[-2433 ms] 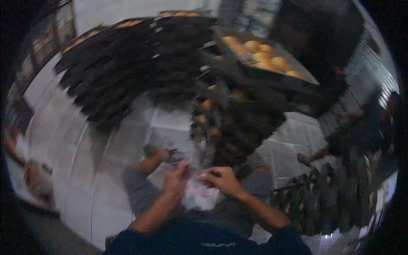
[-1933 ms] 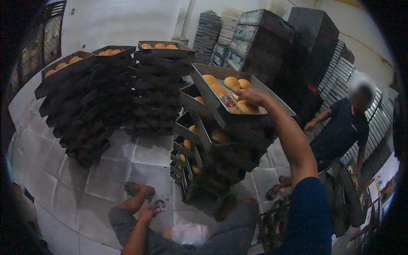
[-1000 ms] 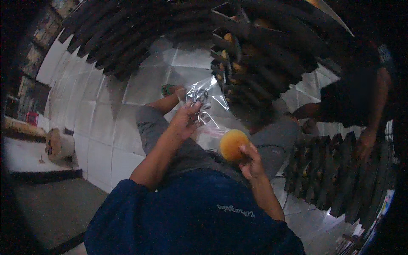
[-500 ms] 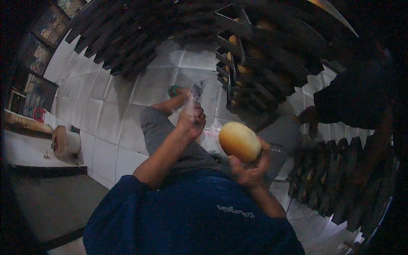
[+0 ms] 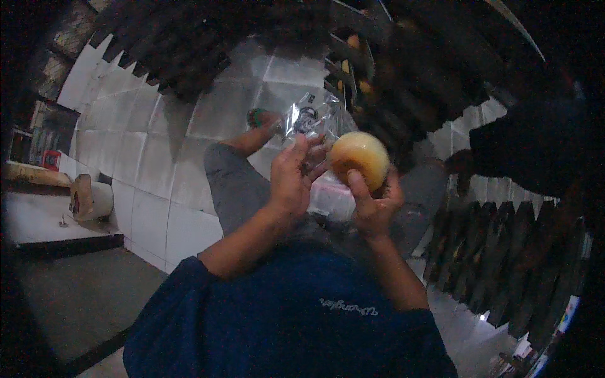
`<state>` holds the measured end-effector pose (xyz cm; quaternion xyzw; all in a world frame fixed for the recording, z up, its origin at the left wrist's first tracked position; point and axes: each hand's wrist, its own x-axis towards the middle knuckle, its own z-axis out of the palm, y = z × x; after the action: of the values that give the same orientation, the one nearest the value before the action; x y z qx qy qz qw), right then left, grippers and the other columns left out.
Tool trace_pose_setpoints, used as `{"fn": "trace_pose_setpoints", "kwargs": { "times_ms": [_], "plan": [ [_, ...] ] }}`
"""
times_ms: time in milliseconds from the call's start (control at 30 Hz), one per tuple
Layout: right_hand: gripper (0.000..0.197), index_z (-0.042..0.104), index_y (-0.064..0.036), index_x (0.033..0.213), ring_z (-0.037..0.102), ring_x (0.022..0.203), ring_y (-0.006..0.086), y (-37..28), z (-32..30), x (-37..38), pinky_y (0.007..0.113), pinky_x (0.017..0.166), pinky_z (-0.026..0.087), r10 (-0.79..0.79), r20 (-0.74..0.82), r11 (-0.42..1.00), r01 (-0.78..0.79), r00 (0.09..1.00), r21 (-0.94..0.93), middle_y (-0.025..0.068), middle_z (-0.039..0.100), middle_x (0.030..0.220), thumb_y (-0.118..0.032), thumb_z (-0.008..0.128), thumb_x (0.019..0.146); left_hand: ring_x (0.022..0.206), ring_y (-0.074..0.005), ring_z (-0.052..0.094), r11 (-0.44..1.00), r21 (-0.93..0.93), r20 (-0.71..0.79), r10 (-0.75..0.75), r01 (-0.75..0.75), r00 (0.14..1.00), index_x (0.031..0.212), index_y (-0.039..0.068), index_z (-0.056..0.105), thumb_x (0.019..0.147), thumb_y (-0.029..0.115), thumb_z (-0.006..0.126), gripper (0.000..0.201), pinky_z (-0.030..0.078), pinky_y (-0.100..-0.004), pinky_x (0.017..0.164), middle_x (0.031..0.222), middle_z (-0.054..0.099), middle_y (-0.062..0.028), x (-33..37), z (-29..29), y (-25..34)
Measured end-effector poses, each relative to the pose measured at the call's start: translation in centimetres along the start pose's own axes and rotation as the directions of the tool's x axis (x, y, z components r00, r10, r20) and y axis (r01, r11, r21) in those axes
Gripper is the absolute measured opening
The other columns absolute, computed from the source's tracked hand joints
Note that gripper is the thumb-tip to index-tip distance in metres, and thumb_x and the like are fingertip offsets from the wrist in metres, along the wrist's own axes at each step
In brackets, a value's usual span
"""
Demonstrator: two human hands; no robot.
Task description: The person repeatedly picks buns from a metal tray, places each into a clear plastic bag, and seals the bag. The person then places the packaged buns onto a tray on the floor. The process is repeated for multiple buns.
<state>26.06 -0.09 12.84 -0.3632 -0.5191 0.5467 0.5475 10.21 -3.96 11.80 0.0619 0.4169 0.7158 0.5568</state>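
Note:
My right hand (image 5: 380, 208) grips a round golden-brown bread bun (image 5: 360, 154), its thumb pressed on the near side. To its left, my left hand (image 5: 293, 173) holds a clear printed plastic bag (image 5: 309, 120) at the fingers. The bag is spread out beyond the fingertips, and its far side comes close to the bun. I cannot tell whether bag and bun touch. A pinkish plastic packet (image 5: 333, 196) lies low between my two hands, over my lap.
Dark stacked trays, some with bread (image 5: 353, 43), stand at the upper right. More dark racks (image 5: 498, 258) are at the right, near a person in dark clothing (image 5: 517, 148). A roll (image 5: 91, 198) sits on the ledge at left. Pale tiles (image 5: 148, 164) cover the floor.
The bag has gone from bunched to spread out in my left hand. My right hand has raised and tilted the bun, bringing it nearer the bag.

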Motion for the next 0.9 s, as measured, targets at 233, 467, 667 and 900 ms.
{"fn": "trace_pose_setpoints", "kwargs": {
  "times_ms": [233,467,667,900],
  "plan": [
    [0.042,0.066,0.0021,0.121,0.071,0.106,0.0226,0.2,-0.7,-2.1,0.038,0.084,0.059,-0.070,0.012,0.980,0.071,0.997,-0.184,0.0129,0.073,0.112,-0.015,0.083,0.087,0.108,-0.0193,0.068,0.997,-0.040,0.095,-0.056,0.060,0.994,0.120,0.005,0.065,0.103,0.038,0.066,0.037,0.053,-0.0393,0.098,0.115,0.072,-0.0085,0.9,-1.1,-0.3],
    [0.040,0.068,-0.0005,0.120,0.069,0.101,0.0175,-0.1,-1.9,-0.4,0.034,0.092,0.054,0.208,0.070,0.978,-0.208,0.976,-0.001,0.0097,0.073,0.113,-0.026,0.079,0.091,0.097,-0.0159,0.067,0.988,0.145,0.045,0.040,-0.046,0.998,0.121,0.003,0.065,0.101,0.035,0.072,0.039,0.054,-0.0333,0.087,0.108,0.071,-0.0085,-0.4,0.9,-1.9],
    [0.038,0.066,-0.0004,0.122,0.068,0.103,0.0167,0.2,-4.9,-2.3,0.034,0.093,0.053,0.209,-0.034,0.957,-0.197,0.977,0.214,0.0084,0.071,0.116,-0.026,0.074,0.096,0.067,-0.0146,0.062,0.976,0.197,-0.085,0.109,-0.091,0.990,0.109,0.007,0.065,0.099,0.038,0.074,0.034,0.055,-0.0302,0.067,0.094,0.070,-0.0066,3.0,-1.5,0.5],
    [0.037,0.065,0.0011,0.123,0.069,0.104,0.0170,1.7,-5.2,-5.0,0.034,0.094,0.054,0.366,0.186,0.930,-0.366,0.912,-0.038,0.0085,0.072,0.114,-0.023,0.074,0.096,0.075,-0.0113,0.065,0.970,0.045,0.031,-0.240,0.239,0.970,0.110,0.013,0.065,0.099,0.052,0.069,0.040,0.052,-0.0264,0.062,0.083,0.065,-0.0014,4.8,-3.9,1.0]
  ]
}}
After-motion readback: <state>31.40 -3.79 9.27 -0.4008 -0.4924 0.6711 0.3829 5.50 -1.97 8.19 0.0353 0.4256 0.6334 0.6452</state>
